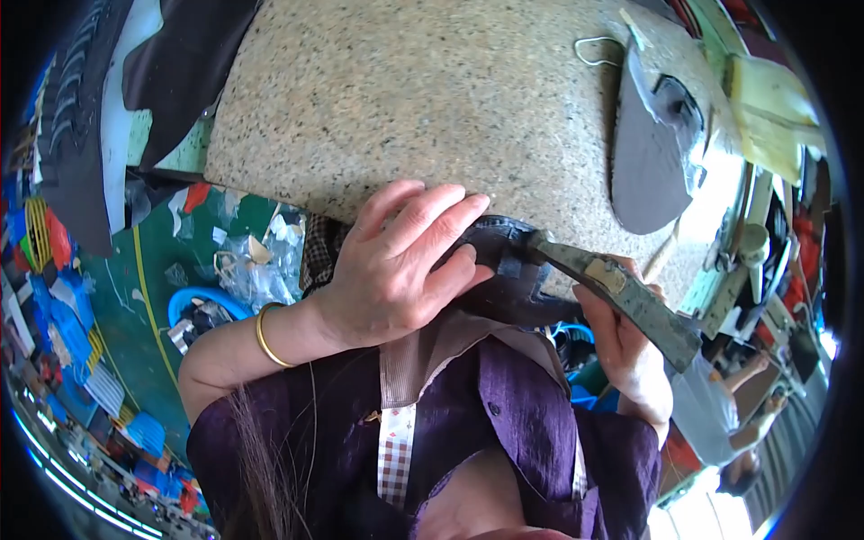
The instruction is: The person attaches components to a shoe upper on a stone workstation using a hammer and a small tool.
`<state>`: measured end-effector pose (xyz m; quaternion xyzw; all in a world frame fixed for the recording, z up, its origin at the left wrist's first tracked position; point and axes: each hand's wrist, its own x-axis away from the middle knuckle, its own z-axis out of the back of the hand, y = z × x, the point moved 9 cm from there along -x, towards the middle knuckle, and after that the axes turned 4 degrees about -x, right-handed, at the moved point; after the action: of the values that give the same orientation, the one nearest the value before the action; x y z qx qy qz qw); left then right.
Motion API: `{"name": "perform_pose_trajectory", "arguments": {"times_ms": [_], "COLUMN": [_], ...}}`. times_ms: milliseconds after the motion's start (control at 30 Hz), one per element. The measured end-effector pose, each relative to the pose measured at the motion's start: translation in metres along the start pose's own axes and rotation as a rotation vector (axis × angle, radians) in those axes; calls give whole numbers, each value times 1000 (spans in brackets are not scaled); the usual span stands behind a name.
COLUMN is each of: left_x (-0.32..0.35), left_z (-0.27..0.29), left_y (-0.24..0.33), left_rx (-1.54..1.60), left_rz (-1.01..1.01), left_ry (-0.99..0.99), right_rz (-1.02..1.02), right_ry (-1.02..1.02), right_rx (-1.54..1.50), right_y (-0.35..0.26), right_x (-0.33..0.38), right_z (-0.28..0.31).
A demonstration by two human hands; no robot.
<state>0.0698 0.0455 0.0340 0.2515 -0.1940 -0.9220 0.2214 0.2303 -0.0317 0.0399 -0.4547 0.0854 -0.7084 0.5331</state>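
Observation:
A piece of dark leather-like material point(515, 292) lies along the near edge of the speckled stone slab point(387, 108), close to my body. My left hand point(405, 261) bends over its left part, index finger and thumb drawn together on it, the other fingers reaching toward the slab. Much of what those fingers grip is hidden. Over the piece's right side is a hammer point(643, 313) with a worn metal head, its narrow end touching or just above the dark material. My right hand point(625, 346) is closed around it from below; the handle is mostly hidden.
On the slab's right lie a grey flat piece with dark lining point(646, 175), a white string loop point(598, 51) and a wooden stick point(663, 254). Dark sheets point(193, 67) hang at left. A blue basin point(205, 297) stands below. Another person point(711, 405) is at the right.

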Motion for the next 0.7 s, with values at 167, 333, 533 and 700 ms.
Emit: {"name": "perform_pose_trajectory", "arguments": {"times_ms": [167,333,533,700], "left_x": [-38,-171,-270,-265], "left_z": [-2,6,13,25], "left_y": [11,42,-90,-193], "left_rx": [503,506,-255,-465], "left_rz": [-6,-397,-284,15], "left_ry": [-165,114,329,174], "right_rz": [181,418,525,519], "right_ry": [950,1264,1032,874], "right_rx": [-374,-556,-411,74], "right_y": [70,39,6,-86], "right_x": [73,105,32,-108], "right_z": [83,160,173,202]}}
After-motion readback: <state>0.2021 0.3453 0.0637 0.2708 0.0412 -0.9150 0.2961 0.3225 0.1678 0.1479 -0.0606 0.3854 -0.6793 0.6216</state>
